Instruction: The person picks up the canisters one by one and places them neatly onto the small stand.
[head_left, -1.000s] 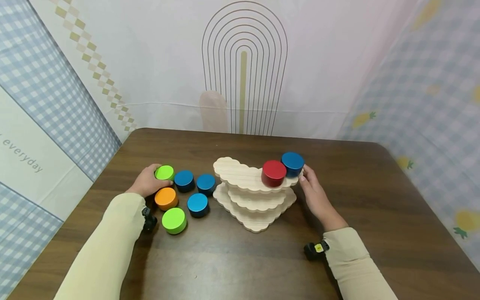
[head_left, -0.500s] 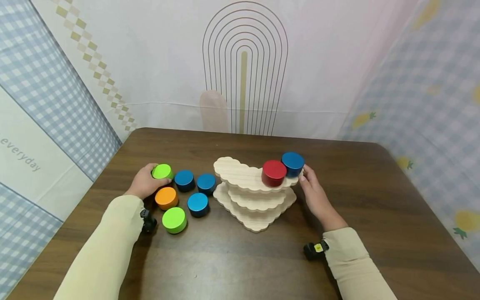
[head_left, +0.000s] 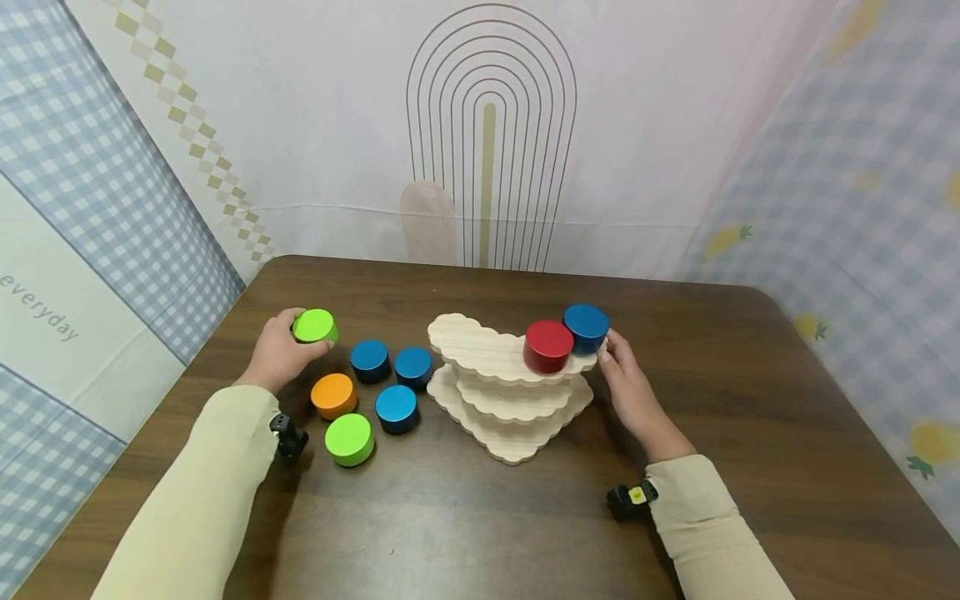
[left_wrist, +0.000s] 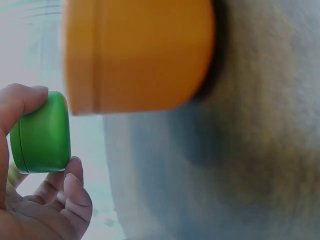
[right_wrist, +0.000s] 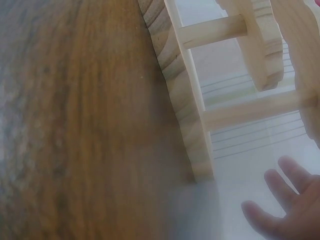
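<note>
My left hand (head_left: 281,350) grips a green round tin (head_left: 315,326) between thumb and fingers, above the table's far left part. In the left wrist view the tin (left_wrist: 42,135) shows a thin lid seam, with the thumb on one side and fingers on the other. My right hand (head_left: 633,392) is at the right corner of a tiered wooden stand (head_left: 472,346), its fingertips by the top tier's edge and a blue tin (head_left: 586,327). In the right wrist view several fingers (right_wrist: 282,187) reach out loosely; the thumb is out of view. A red tin (head_left: 548,347) stands beside that blue one.
Left of the stand, on the brown table (head_left: 465,517), are an orange tin (head_left: 333,396), another green tin (head_left: 349,439) and three blue tins, the nearest blue tin (head_left: 397,408) in front. The stand's lower tiers (head_left: 513,437) spread beneath its top. A printed cloth (head_left: 315,125) hangs behind.
My left hand has moved the green tin up and away to the left, off from the blue and orange tins. My right hand and the stand have stayed put.
</note>
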